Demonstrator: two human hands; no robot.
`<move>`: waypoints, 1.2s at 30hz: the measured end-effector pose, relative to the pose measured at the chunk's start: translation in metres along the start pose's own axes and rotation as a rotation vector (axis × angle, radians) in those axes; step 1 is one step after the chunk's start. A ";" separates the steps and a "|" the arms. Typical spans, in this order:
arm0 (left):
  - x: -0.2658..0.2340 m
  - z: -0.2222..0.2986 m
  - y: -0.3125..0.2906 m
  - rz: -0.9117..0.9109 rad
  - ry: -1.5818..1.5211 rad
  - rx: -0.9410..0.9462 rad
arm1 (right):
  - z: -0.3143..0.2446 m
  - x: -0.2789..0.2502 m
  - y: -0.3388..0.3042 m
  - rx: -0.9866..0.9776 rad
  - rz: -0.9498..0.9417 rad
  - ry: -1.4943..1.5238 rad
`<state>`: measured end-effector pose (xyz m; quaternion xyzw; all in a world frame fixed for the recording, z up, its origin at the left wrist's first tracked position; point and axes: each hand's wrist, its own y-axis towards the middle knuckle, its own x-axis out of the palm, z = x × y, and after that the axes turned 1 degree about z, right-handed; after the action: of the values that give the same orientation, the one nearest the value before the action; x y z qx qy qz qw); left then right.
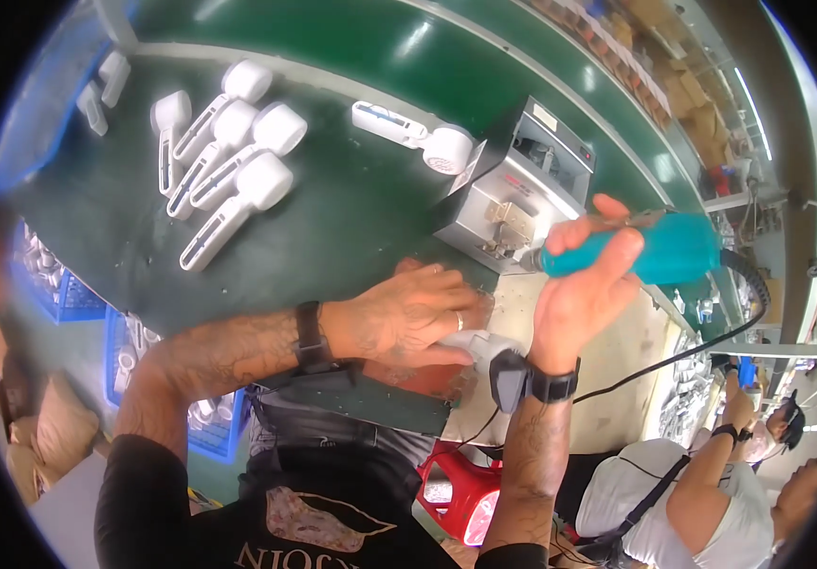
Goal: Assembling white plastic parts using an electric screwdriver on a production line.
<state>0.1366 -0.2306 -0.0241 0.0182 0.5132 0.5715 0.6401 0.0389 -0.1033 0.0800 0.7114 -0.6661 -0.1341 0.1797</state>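
Note:
My right hand is wrapped round a teal electric screwdriver. Its tip points left at the front of a grey metal box-shaped machine, probably a screw feeder; I cannot tell whether they touch. Close to the near edge of the bench, my left hand lies palm down with its fingers closed on a white plastic piece, mostly hidden by the hand. Beyond the hands, a white round-headed device with a slotted handle rests beside the machine. Several similar white devices lie grouped at the left.
Blue crates with white parts stand below the bench's left edge. A black cable loops from the screwdriver. A red object sits below the bench front. At the right, a person in a white shirt is close by.

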 end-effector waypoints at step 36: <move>0.003 0.005 0.010 -0.118 0.003 -0.195 | 0.017 -0.054 -0.063 0.027 -0.142 0.051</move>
<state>0.1326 -0.2218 -0.0178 -0.0754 0.4562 0.5800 0.6707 0.0843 -0.0483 0.0350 0.7623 -0.6110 -0.1194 0.1769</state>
